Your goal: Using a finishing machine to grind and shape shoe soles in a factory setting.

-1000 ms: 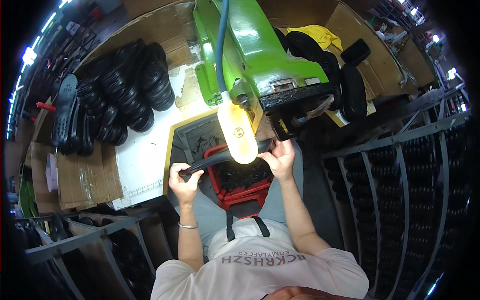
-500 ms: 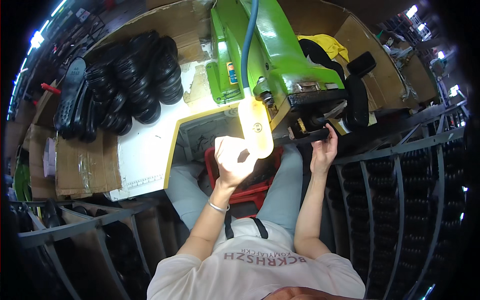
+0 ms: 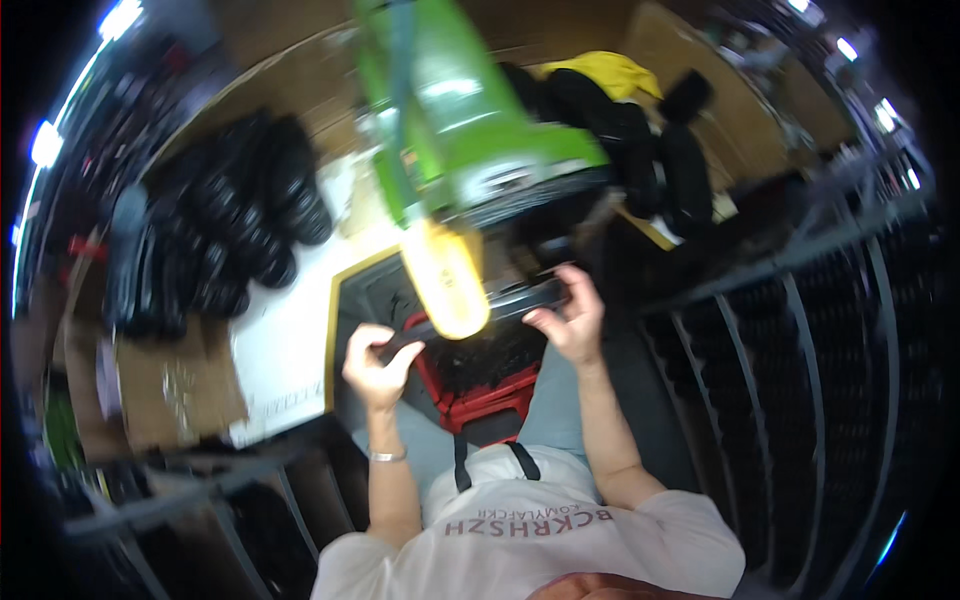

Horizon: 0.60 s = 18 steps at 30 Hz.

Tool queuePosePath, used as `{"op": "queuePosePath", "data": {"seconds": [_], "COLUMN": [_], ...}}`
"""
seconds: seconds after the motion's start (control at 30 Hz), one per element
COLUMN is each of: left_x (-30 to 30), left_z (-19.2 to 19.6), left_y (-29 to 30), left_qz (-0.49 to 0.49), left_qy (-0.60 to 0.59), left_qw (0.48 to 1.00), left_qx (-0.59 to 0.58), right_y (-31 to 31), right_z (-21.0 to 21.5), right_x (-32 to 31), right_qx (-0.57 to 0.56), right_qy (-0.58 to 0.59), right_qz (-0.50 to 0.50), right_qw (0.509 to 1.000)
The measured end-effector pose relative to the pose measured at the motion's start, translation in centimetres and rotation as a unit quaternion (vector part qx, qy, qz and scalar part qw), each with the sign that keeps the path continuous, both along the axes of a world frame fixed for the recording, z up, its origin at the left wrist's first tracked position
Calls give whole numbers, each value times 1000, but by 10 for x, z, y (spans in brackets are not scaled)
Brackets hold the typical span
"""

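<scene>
A long black shoe sole point(image 3: 518, 303) stretches between my two hands in front of the green machine point(image 3: 475, 120). My left hand point(image 3: 376, 368) pinches its left end, with thumb and fingers closed round it. At the other end my right hand point(image 3: 575, 318) grips it between thumb and fingers. The yellow lamp head point(image 3: 445, 280) hides the middle of the sole. Below it, between my knees, sits a red crate point(image 3: 490, 410) with dark scraps inside. The machine's dark working end lies just beyond the sole, blurred.
Stacked black soles point(image 3: 225, 215) lie on the white table point(image 3: 285, 350) at the left, beside a cardboard box point(image 3: 175, 385). More black soles point(image 3: 640, 140) and a yellow cloth point(image 3: 605, 73) are beyond the machine at the right. Metal racks point(image 3: 800, 330) of dark soles flank me.
The view has swung, shifting the machine left in the picture. My left hand has moved left and down from beside the lamp. The sole has come out from the machine's working end.
</scene>
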<state>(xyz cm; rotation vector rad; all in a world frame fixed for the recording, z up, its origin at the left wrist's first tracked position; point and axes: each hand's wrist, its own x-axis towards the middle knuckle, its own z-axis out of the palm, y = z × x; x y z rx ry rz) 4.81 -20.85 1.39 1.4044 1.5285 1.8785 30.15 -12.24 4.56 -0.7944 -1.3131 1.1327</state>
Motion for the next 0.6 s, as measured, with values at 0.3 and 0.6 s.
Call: {"op": "queuePosePath", "data": {"seconds": [0.3, 0.6], "left_x": [-9, -8], "left_z": [-21, -13], "left_y": [-3, 27], "left_qz": [-35, 47], "left_qy": [-175, -164], "left_qw": [983, 985], "left_qx": [-37, -24], "right_y": [-60, 138], "right_z": [124, 26], "right_x": [164, 134], "right_qx": [167, 264], "right_qy": [-104, -296], "right_qz": [-264, -431], "right_qw": [944, 810]}}
